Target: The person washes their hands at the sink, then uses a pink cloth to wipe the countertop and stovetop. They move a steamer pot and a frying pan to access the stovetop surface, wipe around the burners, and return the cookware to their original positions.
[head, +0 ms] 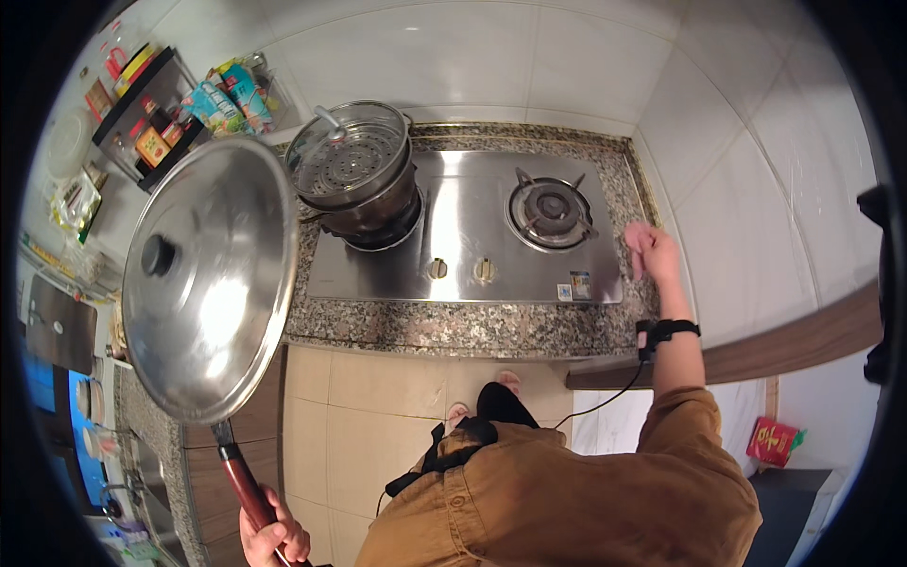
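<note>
At the lower left, my left hand (pixel 275 531) grips the dark red wooden handle (pixel 248 482) of a pan. A domed metal lid (pixel 212 283) with a black knob covers that pan, whose body is mostly hidden. My right hand (pixel 657 255) is closed on a pink cloth (pixel 637 237) over the granite counter, right of the stove. A steel two-burner gas stove (pixel 460 212) lies before me. Its right burner (pixel 551 207) is bare. On the left burner stands a dark pot (pixel 375 212) with a perforated steamer insert (pixel 340 166) under a glass lid (pixel 382 120).
A black rack (pixel 120 127) with bottles and food packets (pixel 244 96) stand at the back left. A granite counter edge (pixel 453 340) runs along the stove's front. Tiled walls (pixel 737 170) rise behind and at the right. Another counter with a sink (pixel 149 468) runs along the left.
</note>
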Tool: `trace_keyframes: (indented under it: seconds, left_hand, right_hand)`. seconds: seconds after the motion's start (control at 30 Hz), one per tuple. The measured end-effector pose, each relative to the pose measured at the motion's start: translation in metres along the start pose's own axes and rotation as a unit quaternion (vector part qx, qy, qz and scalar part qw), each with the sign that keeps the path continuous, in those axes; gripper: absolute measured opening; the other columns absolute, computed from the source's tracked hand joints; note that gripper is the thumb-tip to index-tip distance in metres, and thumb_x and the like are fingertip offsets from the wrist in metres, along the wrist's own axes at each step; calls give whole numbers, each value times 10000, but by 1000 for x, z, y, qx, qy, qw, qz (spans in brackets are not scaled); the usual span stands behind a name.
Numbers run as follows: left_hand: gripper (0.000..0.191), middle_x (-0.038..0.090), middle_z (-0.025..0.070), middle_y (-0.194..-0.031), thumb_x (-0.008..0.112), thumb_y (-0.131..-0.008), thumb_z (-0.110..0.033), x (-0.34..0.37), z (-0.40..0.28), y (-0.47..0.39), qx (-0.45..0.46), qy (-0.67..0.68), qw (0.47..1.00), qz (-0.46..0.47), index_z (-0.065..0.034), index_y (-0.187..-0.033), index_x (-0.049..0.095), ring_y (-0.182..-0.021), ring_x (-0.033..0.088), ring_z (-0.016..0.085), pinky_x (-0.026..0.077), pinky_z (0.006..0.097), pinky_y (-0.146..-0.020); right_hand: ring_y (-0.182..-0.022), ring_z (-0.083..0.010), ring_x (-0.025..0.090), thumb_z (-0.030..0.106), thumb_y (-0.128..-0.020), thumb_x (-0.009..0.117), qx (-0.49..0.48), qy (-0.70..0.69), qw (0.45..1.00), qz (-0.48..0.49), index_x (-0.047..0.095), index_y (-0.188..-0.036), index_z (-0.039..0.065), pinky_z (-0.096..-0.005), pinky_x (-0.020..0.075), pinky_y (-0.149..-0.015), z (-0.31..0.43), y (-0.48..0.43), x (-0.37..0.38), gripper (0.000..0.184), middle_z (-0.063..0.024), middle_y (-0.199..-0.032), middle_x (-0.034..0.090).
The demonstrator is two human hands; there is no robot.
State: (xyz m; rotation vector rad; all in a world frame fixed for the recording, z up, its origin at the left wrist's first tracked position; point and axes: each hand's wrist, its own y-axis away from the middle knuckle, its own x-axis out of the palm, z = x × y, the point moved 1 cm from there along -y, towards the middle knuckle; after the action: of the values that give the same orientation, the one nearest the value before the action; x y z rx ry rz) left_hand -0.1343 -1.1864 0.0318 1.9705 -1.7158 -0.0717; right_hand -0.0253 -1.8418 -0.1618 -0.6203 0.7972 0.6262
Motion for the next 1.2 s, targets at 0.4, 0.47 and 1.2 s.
trace_keyframes:
  seconds: [0.4,0.47,1.2]
  left_hand:
    - [347,491,28,-695,612,-871,-78,0,49,15,43,49,989,-129,31,-1168,469,-437,405,102,387,231,-402]
    - [345,491,28,-695,609,-873,-78,6,53,17,49,70,985,-151,31,-1169,470,-440,407,102,389,231,-404]
    - [318,494,29,-701,575,-895,-77,59,114,-1,1,193,962,-192,33,-1178,483,-471,423,105,404,231,-423]
  right_hand:
    - [-967,-280,672,66,-812,617,-402,-104,882,223,606,-1201,42,-354,526,-838,227,-203,133,390,-166,-1095,679]
    - [-975,-262,671,64,-806,623,-425,-147,841,301,615,-1172,37,-344,531,-821,254,-211,177,367,-159,-1121,673]
    - [-822,-309,633,57,-608,787,-450,182,782,391,747,-935,139,-369,520,-733,57,-307,221,340,-123,-896,647]
